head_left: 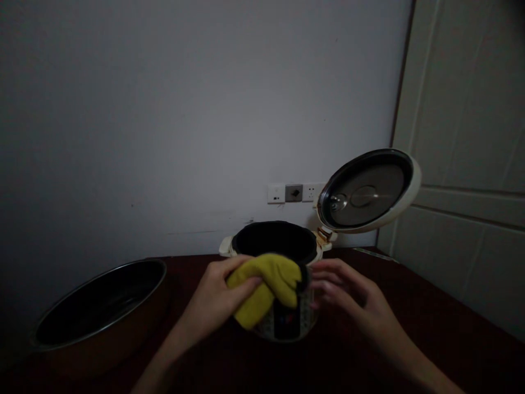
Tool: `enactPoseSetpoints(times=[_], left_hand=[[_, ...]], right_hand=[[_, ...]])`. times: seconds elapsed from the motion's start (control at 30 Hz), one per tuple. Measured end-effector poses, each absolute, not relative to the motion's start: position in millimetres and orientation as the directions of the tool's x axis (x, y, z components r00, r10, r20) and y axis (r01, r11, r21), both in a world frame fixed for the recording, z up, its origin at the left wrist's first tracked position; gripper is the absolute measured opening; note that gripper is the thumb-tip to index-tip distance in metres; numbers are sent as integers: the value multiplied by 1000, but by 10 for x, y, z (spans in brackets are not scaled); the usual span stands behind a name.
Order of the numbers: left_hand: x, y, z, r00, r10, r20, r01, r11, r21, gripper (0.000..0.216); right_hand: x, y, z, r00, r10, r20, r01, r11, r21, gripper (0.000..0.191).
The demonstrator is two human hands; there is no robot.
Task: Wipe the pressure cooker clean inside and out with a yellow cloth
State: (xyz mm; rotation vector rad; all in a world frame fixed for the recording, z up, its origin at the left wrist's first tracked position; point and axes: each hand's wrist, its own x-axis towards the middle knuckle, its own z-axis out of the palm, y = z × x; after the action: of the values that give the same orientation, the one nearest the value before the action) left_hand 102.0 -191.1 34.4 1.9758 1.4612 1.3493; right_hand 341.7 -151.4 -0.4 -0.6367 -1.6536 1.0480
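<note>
A folded yellow cloth is gripped by my left hand, thumb on the near side, in front of an electric pressure cooker. At the cloth's right end is a small dark piece, too blurred to name. My right hand is curled with its fingertips against that piece, and the fingers are slightly smeared. The cooker's lid stands raised on its hinge at the right, its metal inner side showing. Its dark pot opening faces up behind the cloth, and the cloth hides part of the front panel.
A large round pan with a dark inside and a brownish outside stands at the left. Wall sockets are behind the cooker. A pale door is at the right. The dark red tabletop meets the wall.
</note>
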Motion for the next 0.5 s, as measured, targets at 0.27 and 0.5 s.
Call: enactPoseSetpoints(times=[0.27,0.5], left_hand=[[135,-482,1026,-117,654,747,940,-169,296,30],[339,738,768,87,886,455,909,-258,328,21]], right_hand=[[3909,-851,-670,6,888,460,184,451,-873,39],[3711,-556,-1213,-110,910,399,52,406,-912,55]])
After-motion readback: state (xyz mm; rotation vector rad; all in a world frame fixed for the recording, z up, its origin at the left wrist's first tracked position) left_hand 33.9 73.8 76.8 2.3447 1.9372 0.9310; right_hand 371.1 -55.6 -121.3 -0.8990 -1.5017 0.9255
